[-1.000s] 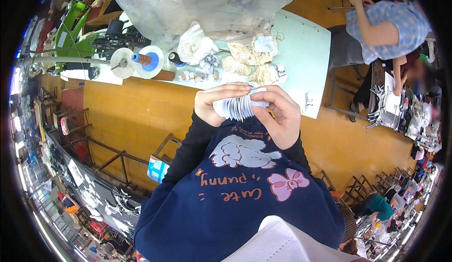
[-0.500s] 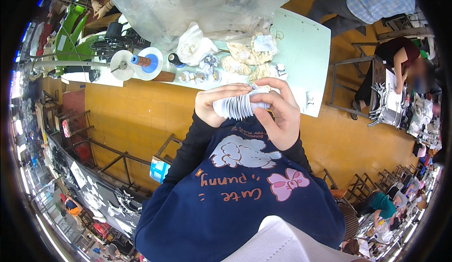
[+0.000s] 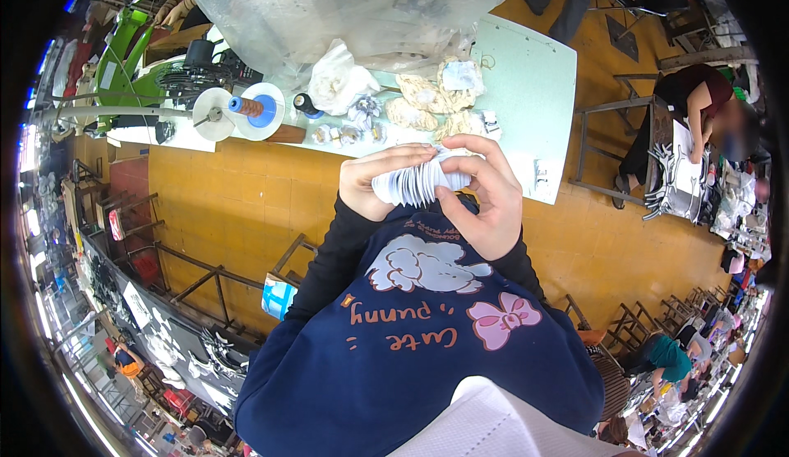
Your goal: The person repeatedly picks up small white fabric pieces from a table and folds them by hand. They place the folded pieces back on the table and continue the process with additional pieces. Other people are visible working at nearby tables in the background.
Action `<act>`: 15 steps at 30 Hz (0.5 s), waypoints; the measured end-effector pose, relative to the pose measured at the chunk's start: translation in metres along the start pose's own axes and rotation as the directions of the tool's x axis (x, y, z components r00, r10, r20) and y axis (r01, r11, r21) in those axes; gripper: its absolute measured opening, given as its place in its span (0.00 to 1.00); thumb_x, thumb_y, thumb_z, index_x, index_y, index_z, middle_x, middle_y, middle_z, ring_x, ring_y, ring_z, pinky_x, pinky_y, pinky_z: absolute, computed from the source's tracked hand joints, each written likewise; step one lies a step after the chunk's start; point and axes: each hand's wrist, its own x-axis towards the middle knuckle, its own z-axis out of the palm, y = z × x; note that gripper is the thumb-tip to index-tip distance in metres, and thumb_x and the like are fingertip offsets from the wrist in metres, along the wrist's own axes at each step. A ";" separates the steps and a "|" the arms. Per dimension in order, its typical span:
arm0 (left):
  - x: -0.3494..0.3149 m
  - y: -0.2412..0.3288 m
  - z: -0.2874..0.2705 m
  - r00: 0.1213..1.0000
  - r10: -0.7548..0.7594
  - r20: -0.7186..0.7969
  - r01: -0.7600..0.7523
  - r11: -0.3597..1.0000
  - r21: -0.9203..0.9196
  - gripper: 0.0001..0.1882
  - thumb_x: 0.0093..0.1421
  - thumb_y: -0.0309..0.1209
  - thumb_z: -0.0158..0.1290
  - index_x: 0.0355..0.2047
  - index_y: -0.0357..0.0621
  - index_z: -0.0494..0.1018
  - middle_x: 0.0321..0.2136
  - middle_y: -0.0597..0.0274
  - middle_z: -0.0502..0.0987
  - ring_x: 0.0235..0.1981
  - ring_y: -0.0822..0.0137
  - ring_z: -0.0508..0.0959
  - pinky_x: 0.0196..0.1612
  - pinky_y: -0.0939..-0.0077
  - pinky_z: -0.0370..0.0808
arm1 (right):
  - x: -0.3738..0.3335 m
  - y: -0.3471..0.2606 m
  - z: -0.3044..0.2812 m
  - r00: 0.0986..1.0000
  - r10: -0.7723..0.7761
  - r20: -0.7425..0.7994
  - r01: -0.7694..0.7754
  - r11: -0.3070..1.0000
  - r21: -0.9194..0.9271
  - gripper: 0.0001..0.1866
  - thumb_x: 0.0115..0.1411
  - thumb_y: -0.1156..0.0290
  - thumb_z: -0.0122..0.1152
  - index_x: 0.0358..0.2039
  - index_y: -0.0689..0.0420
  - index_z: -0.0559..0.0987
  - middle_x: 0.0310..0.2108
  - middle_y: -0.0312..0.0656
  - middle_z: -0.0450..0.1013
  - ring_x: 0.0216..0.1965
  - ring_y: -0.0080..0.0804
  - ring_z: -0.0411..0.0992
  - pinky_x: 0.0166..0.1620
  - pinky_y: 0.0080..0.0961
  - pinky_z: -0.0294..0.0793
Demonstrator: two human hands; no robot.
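A fanned stack of small white labels or paper slips (image 3: pixel 405 186) is held up in front of my chest, its edges spread like a row of pages. My left hand (image 3: pixel 367 179) grips the left side, fingers laid along the top. On the right end, my right hand (image 3: pixel 491 205) curls its fingers over the slips, with its thumb pressed at their lower edge. What is printed on them cannot be made out. Just beyond my hands, bundles of cream-coloured pieces in clear bags (image 3: pixel 417 93) lie on the pale green table (image 3: pixel 526 71).
A large clear plastic sheet (image 3: pixel 345 13) covers the table's far part. Left of the bags stand a brown thread cone (image 3: pixel 251 107) and a white plastic bag (image 3: pixel 339 75). A green machine (image 3: pixel 115 71) is at far left. One person (image 3: pixel 699 103) works at a right-hand table.
My right thumb has shifted left and closed against the slips, and their fan has moved slightly. A person at the upper right has walked mostly out of view.
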 end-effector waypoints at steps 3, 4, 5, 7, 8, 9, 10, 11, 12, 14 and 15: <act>0.000 0.003 0.002 1.000 0.000 -0.005 0.000 1.000 0.031 0.18 0.46 0.18 0.62 0.41 0.32 0.79 0.41 0.48 0.81 0.47 0.53 0.79 0.52 0.65 0.75 | 0.000 0.001 0.002 0.999 0.012 -0.052 -0.008 0.997 0.078 0.11 0.47 0.83 0.63 0.33 0.60 0.78 0.48 0.45 0.71 0.39 0.31 0.74 0.37 0.21 0.73; 0.000 0.005 0.004 1.000 -0.005 -0.009 0.006 1.000 0.028 0.16 0.48 0.18 0.61 0.39 0.32 0.79 0.40 0.47 0.81 0.47 0.52 0.79 0.52 0.62 0.75 | 0.000 0.002 0.003 0.998 0.025 -0.066 -0.018 0.994 0.111 0.11 0.47 0.84 0.62 0.33 0.60 0.78 0.47 0.45 0.71 0.39 0.31 0.74 0.37 0.21 0.74; 0.000 0.007 0.004 1.000 -0.011 -0.013 0.011 1.000 0.024 0.14 0.49 0.18 0.60 0.38 0.31 0.79 0.40 0.46 0.81 0.47 0.50 0.79 0.53 0.59 0.74 | 0.000 0.002 0.002 0.999 -0.017 -0.052 0.021 0.997 0.078 0.11 0.47 0.84 0.62 0.33 0.60 0.78 0.47 0.45 0.71 0.39 0.31 0.75 0.37 0.21 0.74; -0.001 0.011 0.004 0.999 -0.044 -0.009 0.045 0.997 0.060 0.15 0.50 0.17 0.59 0.40 0.31 0.78 0.39 0.47 0.81 0.47 0.51 0.79 0.53 0.59 0.74 | 0.000 0.002 0.000 0.997 -0.074 -0.016 0.075 0.997 0.009 0.11 0.48 0.86 0.60 0.33 0.61 0.78 0.47 0.46 0.71 0.39 0.31 0.75 0.37 0.20 0.74; -0.001 0.012 0.004 0.998 -0.061 -0.007 0.061 0.995 0.078 0.15 0.50 0.17 0.59 0.41 0.31 0.78 0.39 0.47 0.81 0.47 0.51 0.79 0.53 0.59 0.74 | 0.000 0.001 -0.001 0.997 -0.080 0.018 0.080 0.997 -0.001 0.11 0.48 0.87 0.59 0.33 0.62 0.77 0.48 0.47 0.70 0.40 0.29 0.74 0.38 0.20 0.74; -0.002 0.013 0.005 0.996 -0.081 -0.031 0.082 0.996 0.043 0.14 0.51 0.18 0.59 0.40 0.32 0.77 0.39 0.46 0.81 0.47 0.51 0.79 0.54 0.59 0.74 | -0.001 0.001 -0.001 0.995 -0.087 0.045 0.088 0.996 -0.005 0.10 0.49 0.88 0.58 0.33 0.64 0.76 0.49 0.47 0.68 0.41 0.28 0.73 0.40 0.19 0.74; -0.004 0.014 0.007 0.993 -0.102 -0.053 0.103 0.995 0.008 0.13 0.52 0.18 0.60 0.39 0.32 0.77 0.39 0.46 0.81 0.47 0.51 0.79 0.54 0.58 0.74 | -0.002 0.000 -0.002 0.992 -0.103 0.067 0.103 0.995 -0.002 0.10 0.50 0.90 0.57 0.34 0.65 0.75 0.50 0.48 0.67 0.42 0.27 0.72 0.41 0.19 0.73; -0.005 0.014 0.009 0.989 -0.121 -0.082 0.119 0.992 -0.029 0.12 0.52 0.19 0.60 0.38 0.32 0.76 0.39 0.45 0.80 0.47 0.51 0.79 0.54 0.58 0.73 | -0.002 -0.001 -0.001 0.995 -0.086 0.044 0.086 0.996 0.002 0.10 0.50 0.89 0.58 0.33 0.64 0.76 0.49 0.48 0.68 0.39 0.27 0.74 0.39 0.20 0.74; -0.005 0.012 0.011 0.986 -0.129 -0.108 0.114 0.985 -0.132 0.11 0.51 0.19 0.61 0.36 0.33 0.76 0.40 0.45 0.80 0.47 0.52 0.79 0.54 0.59 0.74 | -0.002 -0.001 0.001 0.997 -0.078 0.015 0.077 0.997 0.014 0.10 0.49 0.88 0.59 0.32 0.63 0.77 0.48 0.47 0.70 0.37 0.28 0.75 0.38 0.20 0.74; -0.007 0.007 0.014 0.974 -0.150 -0.170 0.086 0.938 -0.336 0.12 0.48 0.20 0.64 0.33 0.36 0.76 0.41 0.46 0.80 0.48 0.53 0.79 0.53 0.63 0.75 | -0.002 -0.003 0.000 0.996 -0.089 0.026 0.089 0.996 -0.009 0.09 0.49 0.88 0.59 0.32 0.64 0.78 0.47 0.47 0.70 0.37 0.28 0.75 0.38 0.20 0.74; -0.008 0.006 0.012 0.982 -0.114 -0.152 0.067 0.956 -0.286 0.10 0.48 0.20 0.64 0.32 0.36 0.75 0.40 0.45 0.80 0.48 0.52 0.79 0.54 0.61 0.74 | -0.003 -0.004 -0.001 0.992 -0.108 0.066 0.111 0.993 -0.042 0.09 0.50 0.88 0.58 0.32 0.65 0.78 0.48 0.48 0.69 0.39 0.27 0.74 0.39 0.20 0.74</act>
